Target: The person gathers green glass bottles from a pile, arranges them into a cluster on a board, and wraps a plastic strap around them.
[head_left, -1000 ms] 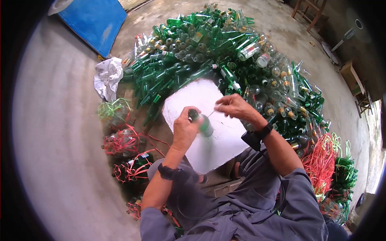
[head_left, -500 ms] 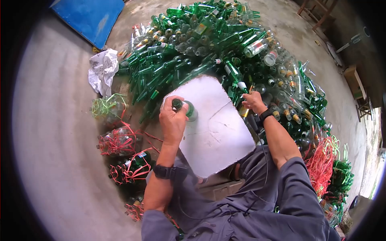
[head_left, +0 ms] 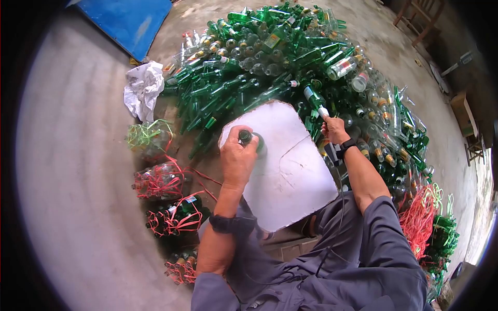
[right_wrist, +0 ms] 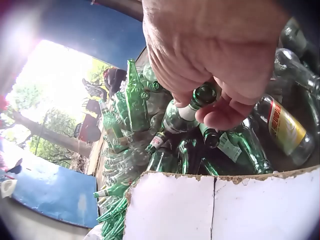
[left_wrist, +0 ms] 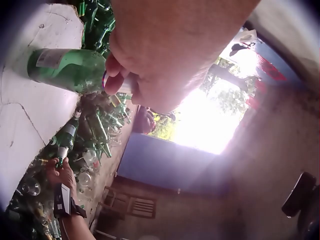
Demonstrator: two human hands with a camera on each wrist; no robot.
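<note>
My left hand [head_left: 238, 160] holds a green glass bottle [left_wrist: 70, 67] by the neck. That bottle stands upright on a white board [head_left: 290, 181], near its far left edge, and has a pale label on its side. Off the board's right edge, my right hand [head_left: 334, 129] grips the neck of a second green bottle [head_left: 315, 98], which lies at the near side of the bottle pile. White paper wraps this one's neck, and another label shows on its body. In the right wrist view its open mouth [right_wrist: 204, 94] pokes out between thumb and fingers.
A large heap of green and clear bottles [head_left: 259, 67] spreads beyond the board. Bundles tied with red ribbon [head_left: 161, 181] sit at left, and a mass of red strands [head_left: 416, 217] at right. Crumpled white paper [head_left: 144, 90] lies near a blue panel [head_left: 127, 26].
My right hand has moved from over the board to the pile at right and taken a bottle's neck. My left hand has shifted its bottle towards the board's far left edge.
</note>
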